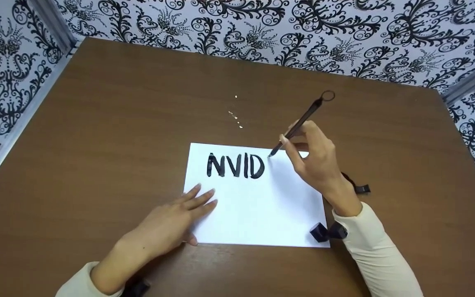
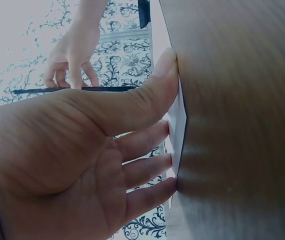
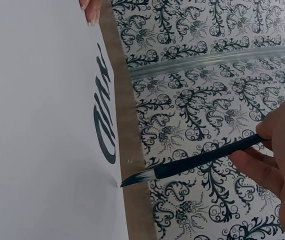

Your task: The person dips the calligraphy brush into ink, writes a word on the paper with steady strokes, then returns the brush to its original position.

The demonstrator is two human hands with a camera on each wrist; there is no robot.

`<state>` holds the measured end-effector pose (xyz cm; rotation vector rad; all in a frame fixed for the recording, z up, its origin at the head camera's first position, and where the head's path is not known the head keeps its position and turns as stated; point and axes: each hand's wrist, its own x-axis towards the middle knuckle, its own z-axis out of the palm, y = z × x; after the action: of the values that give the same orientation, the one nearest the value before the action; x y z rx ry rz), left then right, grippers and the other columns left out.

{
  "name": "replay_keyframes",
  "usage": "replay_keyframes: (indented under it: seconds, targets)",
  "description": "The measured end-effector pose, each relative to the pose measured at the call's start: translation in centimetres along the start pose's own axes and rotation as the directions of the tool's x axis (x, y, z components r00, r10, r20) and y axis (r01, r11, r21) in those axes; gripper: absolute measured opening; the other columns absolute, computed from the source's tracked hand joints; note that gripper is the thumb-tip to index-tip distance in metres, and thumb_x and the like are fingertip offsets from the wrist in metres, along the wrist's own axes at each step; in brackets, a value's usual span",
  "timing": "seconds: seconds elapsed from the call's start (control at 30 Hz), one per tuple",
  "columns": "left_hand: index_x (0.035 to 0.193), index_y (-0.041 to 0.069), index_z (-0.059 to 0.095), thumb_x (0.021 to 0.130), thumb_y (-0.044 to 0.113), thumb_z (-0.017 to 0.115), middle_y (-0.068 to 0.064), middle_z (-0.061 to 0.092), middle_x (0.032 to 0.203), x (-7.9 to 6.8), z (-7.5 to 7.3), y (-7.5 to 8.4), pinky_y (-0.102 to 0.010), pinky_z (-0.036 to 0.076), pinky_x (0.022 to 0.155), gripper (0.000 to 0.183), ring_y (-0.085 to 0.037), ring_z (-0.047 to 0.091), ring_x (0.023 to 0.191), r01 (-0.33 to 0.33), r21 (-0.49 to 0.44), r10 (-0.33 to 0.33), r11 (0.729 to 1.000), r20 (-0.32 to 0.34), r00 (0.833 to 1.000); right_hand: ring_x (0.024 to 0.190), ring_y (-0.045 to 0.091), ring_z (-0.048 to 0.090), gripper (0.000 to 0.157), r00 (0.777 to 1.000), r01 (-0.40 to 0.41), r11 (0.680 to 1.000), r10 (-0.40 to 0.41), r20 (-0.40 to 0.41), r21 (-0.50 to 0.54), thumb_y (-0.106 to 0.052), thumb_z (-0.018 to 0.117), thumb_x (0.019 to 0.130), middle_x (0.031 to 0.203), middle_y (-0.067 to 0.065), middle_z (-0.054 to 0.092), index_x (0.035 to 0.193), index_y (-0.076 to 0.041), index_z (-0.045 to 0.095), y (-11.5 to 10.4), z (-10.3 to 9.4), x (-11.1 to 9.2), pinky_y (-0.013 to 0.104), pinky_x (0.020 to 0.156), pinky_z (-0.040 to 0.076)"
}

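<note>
A sheet of white paper (image 1: 258, 214) lies on the table, with the thick black letters "NVID" (image 1: 235, 166) along its upper part. My right hand (image 1: 318, 159) pinches a dark brush (image 1: 303, 119) with a ring at its top end, tilted up and away to the right. In the right wrist view the bristles (image 3: 138, 177) are pale with a black tip, which meets the paper just past the D. Fingers spread, my left hand (image 1: 171, 222) rests on the paper's left edge; the left wrist view shows its thumb (image 2: 147, 95) at the sheet's near edge.
The brown wooden table (image 1: 97, 144) surrounds the sheet. Several small pale specks (image 1: 236, 117) mark its surface beyond the paper. Black-and-white patterned panels (image 1: 254, 33) stand along the far side and both sides. A dark wrist-worn device (image 1: 328, 232) overlaps the sheet's lower right corner.
</note>
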<state>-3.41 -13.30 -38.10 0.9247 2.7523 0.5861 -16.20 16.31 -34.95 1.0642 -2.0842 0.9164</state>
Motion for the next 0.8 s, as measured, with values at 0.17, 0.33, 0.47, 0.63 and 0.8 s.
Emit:
replay_keyframes:
  seconds: [0.17,0.33,0.47,0.63,0.8]
  targets:
    - [0.141,0.009,0.048,0.067,0.032,0.073,-0.006,0.035,0.151,-0.03,0.00,-0.01,-0.047,0.053,0.066,0.081,-0.034,0.028,0.138,-0.006,0.006,0.006,1.000,-0.010,1.000,0.080,0.023,0.069,0.026,1.000,0.008,1.000,-0.009,0.018,0.017,0.006,0.066,0.084,0.091,0.015,0.060,0.106,0.006,0.051,0.14,0.20,-0.08,0.027,0.064,0.055]
    - [0.141,0.009,0.049,0.067,0.033,0.074,-0.006,0.037,0.150,-0.02,0.08,-0.05,-0.045,0.054,0.067,0.082,-0.035,0.031,0.137,-0.014,0.026,0.015,1.000,-0.028,1.000,0.081,0.023,0.069,0.026,0.999,0.007,0.999,-0.009,0.043,0.041,0.007,0.064,0.084,0.094,0.015,0.059,0.106,0.006,0.050,0.13,0.26,-0.17,0.023,0.067,0.054]
    - [0.140,0.009,0.049,0.067,0.033,0.074,-0.006,0.037,0.150,-0.01,0.13,-0.05,-0.046,0.053,0.065,0.081,-0.035,0.031,0.137,-0.010,0.023,0.011,1.000,-0.027,1.000,0.082,0.021,0.069,0.026,0.998,0.001,0.999,-0.003,0.062,0.036,0.007,0.064,0.085,0.094,0.015,0.060,0.106,0.005,0.050,0.12,0.22,-0.23,0.025,0.065,0.055]
    - [0.141,0.009,0.049,0.067,0.033,0.074,-0.006,0.036,0.151,0.00,0.15,-0.05,-0.043,0.053,0.061,0.081,-0.034,0.030,0.137,-0.005,0.018,0.005,1.000,-0.021,1.000,0.083,0.021,0.069,0.026,0.997,0.004,1.000,-0.006,0.081,0.025,0.006,0.064,0.085,0.093,0.015,0.060,0.106,0.005,0.049,0.03,0.18,-0.22,0.026,0.065,0.055]
    - [0.141,0.009,0.048,0.068,0.032,0.074,-0.005,0.035,0.151,0.00,0.16,-0.07,-0.044,0.053,0.062,0.081,-0.034,0.029,0.138,-0.003,0.009,0.003,1.000,-0.015,1.000,0.083,0.021,0.069,0.025,0.995,0.006,1.000,-0.008,0.100,0.019,0.005,0.065,0.085,0.093,0.015,0.060,0.105,0.006,0.050,-0.16,0.12,-0.15,0.026,0.063,0.055]
